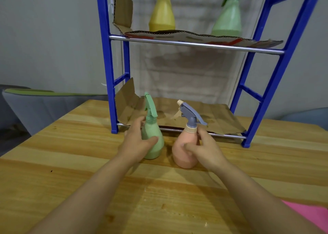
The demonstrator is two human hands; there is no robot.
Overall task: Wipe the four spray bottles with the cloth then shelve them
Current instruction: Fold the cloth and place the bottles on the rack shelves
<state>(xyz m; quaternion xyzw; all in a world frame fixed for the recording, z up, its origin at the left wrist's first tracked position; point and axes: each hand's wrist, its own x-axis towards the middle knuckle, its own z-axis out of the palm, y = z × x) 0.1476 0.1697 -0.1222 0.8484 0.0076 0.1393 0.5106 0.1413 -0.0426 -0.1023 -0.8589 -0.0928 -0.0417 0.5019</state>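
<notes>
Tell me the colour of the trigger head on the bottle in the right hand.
Greyish blue trigger head, on the peach-pink bottle; head view.

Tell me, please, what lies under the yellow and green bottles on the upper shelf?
A sheet of corrugated cardboard lies under the yellow bottle and the green bottle, resting on a metal rail. Any rails further back are hidden.

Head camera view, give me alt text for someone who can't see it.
A person's left hand grips a green spray bottle and the right hand a peach one on a wooden table, before a blue shelf rack holding two more bottles.
</notes>
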